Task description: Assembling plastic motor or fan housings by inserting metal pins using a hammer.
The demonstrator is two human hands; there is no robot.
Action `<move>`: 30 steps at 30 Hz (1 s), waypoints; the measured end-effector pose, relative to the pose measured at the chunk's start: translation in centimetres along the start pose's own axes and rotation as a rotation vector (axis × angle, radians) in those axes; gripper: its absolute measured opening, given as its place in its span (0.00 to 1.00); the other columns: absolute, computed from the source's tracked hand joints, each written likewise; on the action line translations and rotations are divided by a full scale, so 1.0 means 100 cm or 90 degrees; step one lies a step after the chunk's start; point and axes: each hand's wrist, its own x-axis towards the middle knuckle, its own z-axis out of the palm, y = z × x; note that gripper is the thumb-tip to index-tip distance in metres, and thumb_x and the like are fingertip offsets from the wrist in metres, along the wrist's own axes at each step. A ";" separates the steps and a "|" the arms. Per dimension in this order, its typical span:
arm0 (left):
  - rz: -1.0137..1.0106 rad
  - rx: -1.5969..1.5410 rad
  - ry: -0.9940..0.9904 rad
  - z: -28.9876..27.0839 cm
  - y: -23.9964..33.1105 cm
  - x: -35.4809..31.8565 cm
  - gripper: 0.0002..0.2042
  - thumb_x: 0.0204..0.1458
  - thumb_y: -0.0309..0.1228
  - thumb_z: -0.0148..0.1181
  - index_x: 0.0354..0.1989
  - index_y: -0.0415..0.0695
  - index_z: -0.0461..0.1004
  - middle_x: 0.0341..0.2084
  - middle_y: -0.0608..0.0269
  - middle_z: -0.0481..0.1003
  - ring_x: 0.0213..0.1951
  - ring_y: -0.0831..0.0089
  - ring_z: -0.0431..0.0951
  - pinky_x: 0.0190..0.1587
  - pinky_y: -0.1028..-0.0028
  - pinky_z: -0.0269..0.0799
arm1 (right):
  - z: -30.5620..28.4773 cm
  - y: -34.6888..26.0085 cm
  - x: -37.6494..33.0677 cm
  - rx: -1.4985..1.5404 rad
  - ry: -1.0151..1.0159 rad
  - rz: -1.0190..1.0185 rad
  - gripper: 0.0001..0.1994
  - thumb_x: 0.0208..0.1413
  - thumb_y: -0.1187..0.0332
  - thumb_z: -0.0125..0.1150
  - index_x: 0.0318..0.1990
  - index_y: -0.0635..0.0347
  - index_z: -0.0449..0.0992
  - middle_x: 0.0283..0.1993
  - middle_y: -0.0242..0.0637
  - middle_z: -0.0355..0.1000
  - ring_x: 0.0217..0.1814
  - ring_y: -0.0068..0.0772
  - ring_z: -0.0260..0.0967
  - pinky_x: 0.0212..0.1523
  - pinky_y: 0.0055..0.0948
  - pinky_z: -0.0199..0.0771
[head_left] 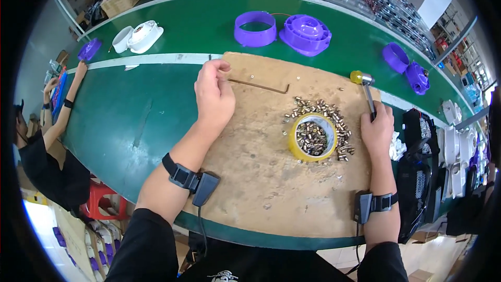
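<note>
My left hand (213, 96) is at the left edge of a brown board, its fingers curled; whatever they hold, if anything, is hidden. Beside its fingertips lies the end of an L-shaped hex key (258, 85), with its bent end to the right. My right hand (378, 129) grips the dark handle of a small hammer at the board's right side. The hammer head (362, 78) has a yellow face and a metal part. Between my hands, a yellow tape roll (293, 143) encloses many small metal threaded inserts (311, 137). More inserts (342, 130) are heaped around its far and right sides.
Beyond the board (245, 188), a green conveyor (198, 26) carries a purple ring (255, 39), a round purple housing (307, 34) and white housings (143, 36). Black casings (417, 177) stand at right. A co-worker's arm (65, 109) reaches in at far left.
</note>
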 end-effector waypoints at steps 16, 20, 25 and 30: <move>0.132 0.143 -0.365 -0.002 0.047 -0.025 0.11 0.53 0.34 0.61 0.43 0.46 0.77 0.47 0.62 0.73 0.52 0.60 0.72 0.52 0.54 0.66 | 0.001 0.000 0.002 0.013 0.009 -0.014 0.16 0.50 0.71 0.58 0.48 0.63 0.77 0.43 0.52 0.72 0.46 0.57 0.70 0.48 0.50 0.71; 0.089 0.163 -0.377 -0.004 0.047 -0.024 0.18 0.55 0.37 0.61 0.52 0.45 0.77 0.55 0.57 0.72 0.58 0.56 0.69 0.57 0.52 0.63 | -0.001 -0.004 0.004 0.021 0.001 -0.011 0.16 0.51 0.71 0.58 0.48 0.64 0.77 0.43 0.53 0.72 0.47 0.58 0.70 0.49 0.50 0.70; 0.114 0.205 -0.379 -0.006 0.040 -0.026 0.21 0.57 0.41 0.59 0.56 0.45 0.75 0.60 0.52 0.69 0.60 0.52 0.67 0.60 0.51 0.62 | 0.006 -0.004 0.002 0.033 0.012 -0.022 0.16 0.51 0.71 0.57 0.48 0.65 0.76 0.44 0.54 0.71 0.48 0.59 0.69 0.51 0.51 0.70; 0.116 0.215 -0.370 -0.003 0.043 -0.029 0.21 0.56 0.40 0.59 0.57 0.45 0.74 0.60 0.51 0.69 0.60 0.52 0.67 0.60 0.51 0.62 | 0.001 0.002 0.000 0.055 -0.009 -0.025 0.17 0.51 0.73 0.58 0.50 0.68 0.74 0.47 0.54 0.70 0.51 0.60 0.68 0.53 0.49 0.69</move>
